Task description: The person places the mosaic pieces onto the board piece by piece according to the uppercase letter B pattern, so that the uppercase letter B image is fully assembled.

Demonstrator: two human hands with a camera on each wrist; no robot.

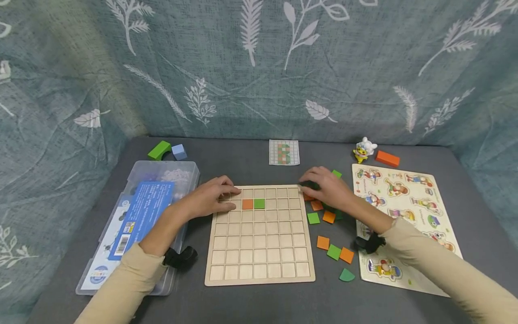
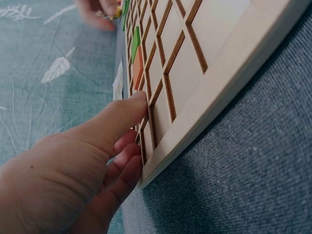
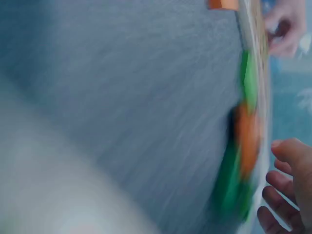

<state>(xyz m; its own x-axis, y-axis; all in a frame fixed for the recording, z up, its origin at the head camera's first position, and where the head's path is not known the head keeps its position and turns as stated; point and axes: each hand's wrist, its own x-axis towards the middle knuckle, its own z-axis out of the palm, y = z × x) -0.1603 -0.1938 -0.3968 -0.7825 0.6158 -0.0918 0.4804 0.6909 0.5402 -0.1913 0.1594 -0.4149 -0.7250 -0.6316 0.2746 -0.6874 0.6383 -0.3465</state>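
A wooden grid board (image 1: 259, 261) lies in the middle of the grey table. One orange tile (image 1: 247, 204) and one green tile (image 1: 259, 203) sit side by side in its second row. My left hand (image 1: 212, 199) rests on the board's upper left corner. In the left wrist view its thumb (image 2: 122, 114) presses the board (image 2: 214, 63) near the edge. My right hand (image 1: 325, 188) hovers over loose orange and green tiles (image 1: 313, 218) beside the board's upper right corner, fingers bent down onto them. The right wrist view is blurred. There the fingers (image 3: 285, 195) hang loosely curled by the tiles (image 3: 243, 146).
A clear plastic box with a blue booklet (image 1: 141, 216) stands left of the board. Green (image 1: 159, 150) and blue (image 1: 179, 152) blocks lie behind it. A pattern card (image 1: 284, 152), a toy figure (image 1: 363, 150), an orange block (image 1: 387, 158) and a character puzzle (image 1: 408, 211) lie at back and right.
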